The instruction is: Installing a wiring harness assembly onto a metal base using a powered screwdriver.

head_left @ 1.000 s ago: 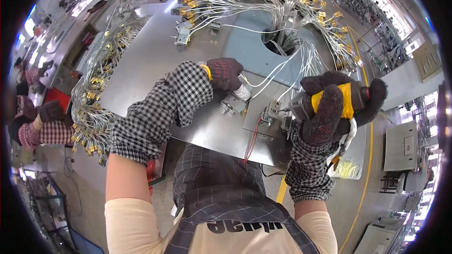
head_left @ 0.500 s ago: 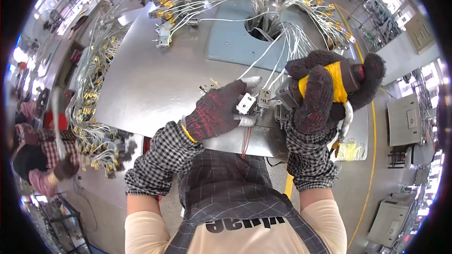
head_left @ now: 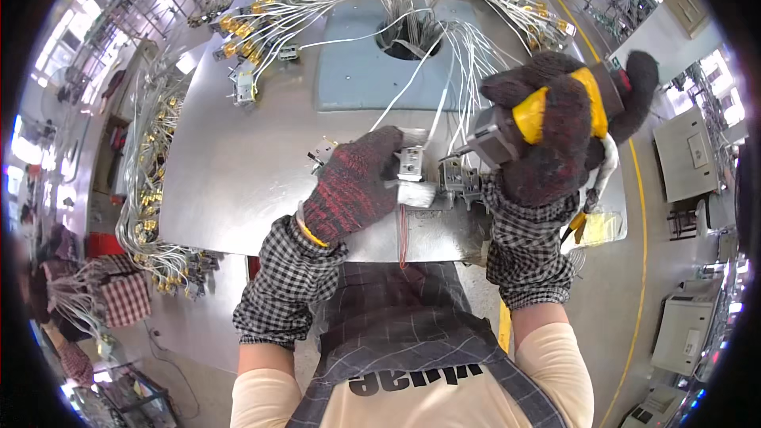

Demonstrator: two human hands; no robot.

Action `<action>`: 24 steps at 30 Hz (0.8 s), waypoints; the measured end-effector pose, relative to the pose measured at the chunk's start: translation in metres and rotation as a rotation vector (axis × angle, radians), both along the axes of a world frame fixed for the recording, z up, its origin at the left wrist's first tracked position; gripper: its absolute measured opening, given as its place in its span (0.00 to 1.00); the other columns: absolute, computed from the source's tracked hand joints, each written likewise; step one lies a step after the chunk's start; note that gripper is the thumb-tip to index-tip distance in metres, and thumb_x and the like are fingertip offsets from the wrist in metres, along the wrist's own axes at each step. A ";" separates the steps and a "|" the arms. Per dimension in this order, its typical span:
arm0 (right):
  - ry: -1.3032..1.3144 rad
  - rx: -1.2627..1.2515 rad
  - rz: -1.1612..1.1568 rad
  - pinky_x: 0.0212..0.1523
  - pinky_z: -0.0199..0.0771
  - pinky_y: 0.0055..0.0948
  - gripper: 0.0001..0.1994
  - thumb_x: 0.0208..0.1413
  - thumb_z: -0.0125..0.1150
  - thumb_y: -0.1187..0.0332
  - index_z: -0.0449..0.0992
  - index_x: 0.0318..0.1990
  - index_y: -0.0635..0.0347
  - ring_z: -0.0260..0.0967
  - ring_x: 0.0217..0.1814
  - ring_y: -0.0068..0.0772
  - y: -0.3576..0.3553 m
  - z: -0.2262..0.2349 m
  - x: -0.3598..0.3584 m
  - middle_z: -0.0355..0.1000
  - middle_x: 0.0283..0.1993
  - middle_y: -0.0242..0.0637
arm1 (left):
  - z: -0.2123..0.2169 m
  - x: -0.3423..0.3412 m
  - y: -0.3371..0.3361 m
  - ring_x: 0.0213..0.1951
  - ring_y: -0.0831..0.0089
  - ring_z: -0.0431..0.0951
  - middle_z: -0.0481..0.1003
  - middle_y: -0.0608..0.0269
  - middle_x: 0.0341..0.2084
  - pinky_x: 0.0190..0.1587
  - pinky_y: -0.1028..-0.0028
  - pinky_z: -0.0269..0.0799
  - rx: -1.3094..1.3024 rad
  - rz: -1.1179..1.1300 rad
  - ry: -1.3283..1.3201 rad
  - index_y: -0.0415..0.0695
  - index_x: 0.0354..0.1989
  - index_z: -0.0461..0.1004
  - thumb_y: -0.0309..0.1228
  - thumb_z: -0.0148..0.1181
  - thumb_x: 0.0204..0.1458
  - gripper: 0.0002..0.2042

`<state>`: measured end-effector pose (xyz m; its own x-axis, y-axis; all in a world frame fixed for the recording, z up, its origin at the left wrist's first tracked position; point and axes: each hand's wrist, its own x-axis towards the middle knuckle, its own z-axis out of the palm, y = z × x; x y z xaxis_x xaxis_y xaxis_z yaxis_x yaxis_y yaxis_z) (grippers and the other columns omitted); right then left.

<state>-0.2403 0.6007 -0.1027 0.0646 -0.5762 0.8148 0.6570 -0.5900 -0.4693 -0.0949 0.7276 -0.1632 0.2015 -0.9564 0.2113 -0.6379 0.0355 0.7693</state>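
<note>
L hand [head_left: 353, 186], gloved, has moved in from the worktop [head_left: 230, 166], now gripping small white connector [head_left: 411, 165]; R hand [head_left: 559, 139] stays clamped on yellow power tool [head_left: 547, 111].

gloved hands: 2 | power tool [head_left: 547, 123]: 1, right | metal worktop [head_left: 238, 174]: 1 | round hole [head_left: 408, 36]: 1, far | small connector blocks near hands: perhaps 3

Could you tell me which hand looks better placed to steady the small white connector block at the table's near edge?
Left: the left hand already rests against the connector block, while the right hand is wrapped around a yellow-and-grey tool.
</note>
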 end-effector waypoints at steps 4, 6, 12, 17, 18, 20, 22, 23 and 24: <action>0.194 0.187 -0.047 0.32 0.81 0.36 0.37 0.57 0.62 0.64 0.46 0.68 0.45 0.77 0.34 0.41 0.025 0.006 0.001 0.73 0.40 0.48 | 0.021 -0.009 -0.003 0.39 0.58 0.81 0.78 0.53 0.38 0.42 0.63 0.76 0.129 0.028 -0.176 0.42 0.48 0.73 0.46 0.73 0.38 0.30; 0.184 0.238 -0.090 0.32 0.80 0.36 0.37 0.56 0.63 0.63 0.46 0.68 0.46 0.77 0.33 0.39 0.026 0.003 0.003 0.73 0.38 0.46 | 0.022 -0.011 -0.006 0.39 0.58 0.81 0.78 0.55 0.37 0.42 0.63 0.77 0.160 0.032 -0.131 0.42 0.48 0.73 0.46 0.73 0.38 0.30; 0.327 -0.080 -0.179 0.36 0.81 0.37 0.35 0.57 0.62 0.69 0.47 0.67 0.50 0.76 0.35 0.38 0.017 -0.012 0.000 0.73 0.42 0.48 | 0.027 -0.007 -0.004 0.46 0.57 0.79 0.76 0.52 0.43 0.49 0.63 0.74 0.349 0.002 -0.091 0.43 0.54 0.70 0.48 0.73 0.38 0.35; 0.283 -0.060 -0.085 0.35 0.82 0.37 0.37 0.55 0.64 0.74 0.48 0.68 0.50 0.76 0.35 0.39 0.027 -0.006 0.005 0.73 0.41 0.48 | -0.006 0.045 0.027 0.56 0.53 0.70 0.72 0.51 0.52 0.60 0.56 0.62 0.039 0.071 -0.716 0.45 0.58 0.67 0.51 0.72 0.37 0.40; 0.271 -0.029 -0.072 0.35 0.82 0.37 0.37 0.55 0.64 0.74 0.48 0.68 0.50 0.76 0.35 0.38 0.030 -0.006 0.006 0.73 0.41 0.48 | -0.011 0.053 0.035 0.54 0.54 0.73 0.73 0.51 0.51 0.58 0.57 0.66 0.242 0.090 -0.811 0.43 0.57 0.68 0.48 0.73 0.37 0.37; 0.249 0.019 -0.075 0.35 0.82 0.37 0.36 0.54 0.64 0.75 0.49 0.67 0.50 0.76 0.35 0.38 0.030 -0.005 0.007 0.73 0.40 0.47 | 0.000 0.061 0.036 0.53 0.60 0.74 0.73 0.54 0.50 0.54 0.61 0.70 0.257 0.026 -0.471 0.41 0.57 0.66 0.40 0.74 0.38 0.35; 0.226 0.070 -0.068 0.35 0.82 0.37 0.36 0.54 0.64 0.76 0.50 0.67 0.50 0.76 0.35 0.38 0.030 -0.004 0.008 0.73 0.40 0.47 | 0.000 0.063 0.035 0.52 0.65 0.75 0.73 0.56 0.50 0.51 0.65 0.74 0.276 -0.031 -0.131 0.39 0.57 0.65 0.32 0.74 0.40 0.34; 0.214 0.097 -0.060 0.35 0.82 0.37 0.36 0.54 0.64 0.77 0.51 0.67 0.50 0.76 0.35 0.38 0.031 -0.003 0.009 0.73 0.39 0.47 | -0.011 0.063 0.036 0.48 0.68 0.77 0.74 0.56 0.48 0.48 0.67 0.75 0.221 -0.049 0.093 0.40 0.55 0.67 0.32 0.76 0.38 0.34; 0.213 0.097 -0.058 0.35 0.82 0.37 0.36 0.54 0.64 0.77 0.51 0.67 0.50 0.76 0.35 0.38 0.032 -0.002 0.010 0.73 0.39 0.47 | -0.020 0.062 0.037 0.44 0.70 0.78 0.75 0.57 0.47 0.45 0.69 0.76 0.164 -0.067 0.316 0.41 0.54 0.69 0.33 0.78 0.36 0.34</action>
